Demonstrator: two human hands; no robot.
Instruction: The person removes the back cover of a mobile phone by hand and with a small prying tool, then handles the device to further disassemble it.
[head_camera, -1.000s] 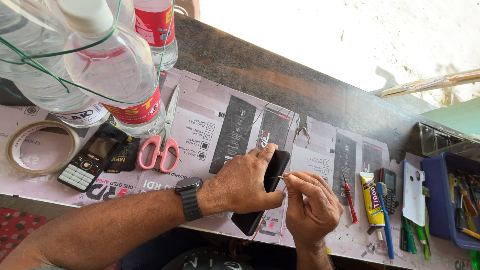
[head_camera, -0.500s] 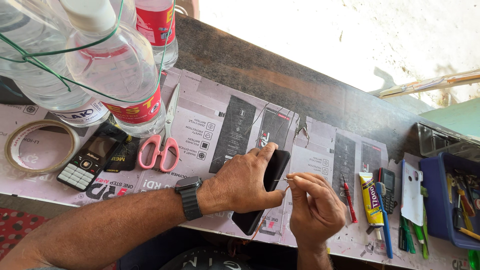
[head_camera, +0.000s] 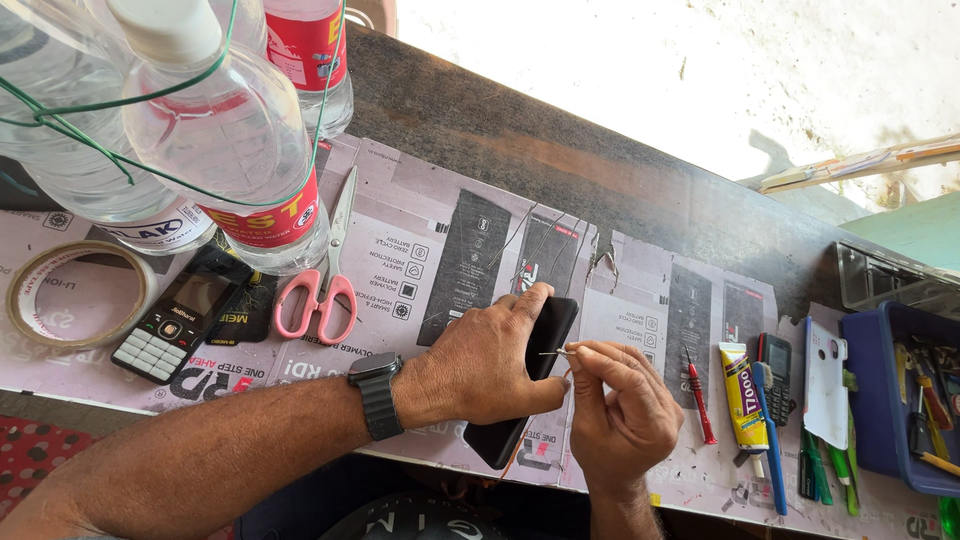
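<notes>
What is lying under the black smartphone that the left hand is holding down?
Under the black smartphone lies the sheet of flattened printed cartons covering the bench. The left hand covers most of the phone, so whatever lies directly beneath it is hidden. The right hand holds a thin pin at its edge.

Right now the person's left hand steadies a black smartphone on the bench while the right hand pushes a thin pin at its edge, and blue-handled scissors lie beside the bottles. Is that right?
Not quite: the scissors have pink handles, not blue, as the head view shows. The rest stands: the left hand steadies the black smartphone, the right hand holds a thin pin at its edge, and the scissors lie beside the bottles.
</notes>
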